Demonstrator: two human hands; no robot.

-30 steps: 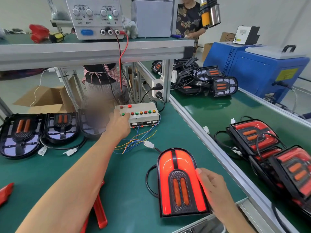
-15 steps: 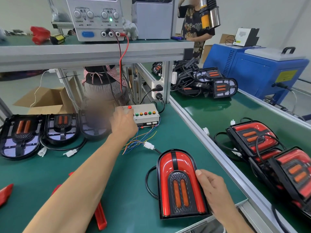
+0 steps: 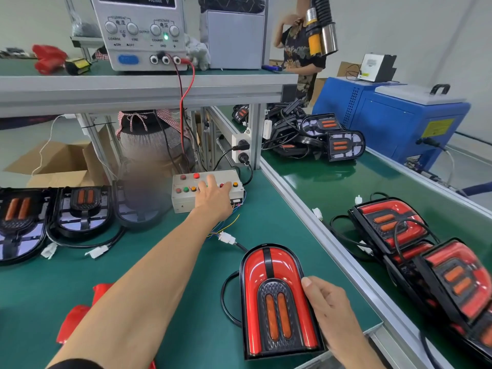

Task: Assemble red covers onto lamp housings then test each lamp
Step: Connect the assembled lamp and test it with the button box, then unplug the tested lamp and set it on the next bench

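Head view: my left hand (image 3: 213,198) reaches with straight fingers onto the button box (image 3: 207,190) at the desk's back edge, while my right hand (image 3: 330,310) grips the lamp (image 3: 277,302) at the front edge, steadying it, I judge, for testing.

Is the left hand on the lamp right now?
No, the left hand reaches to the button box, while the right hand holds the red-covered lamp.

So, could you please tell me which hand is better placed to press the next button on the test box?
The left hand: it is already stretched out over the test box, fingers on the button row. The right hand is near the bench edge, holding the red-covered lamp.
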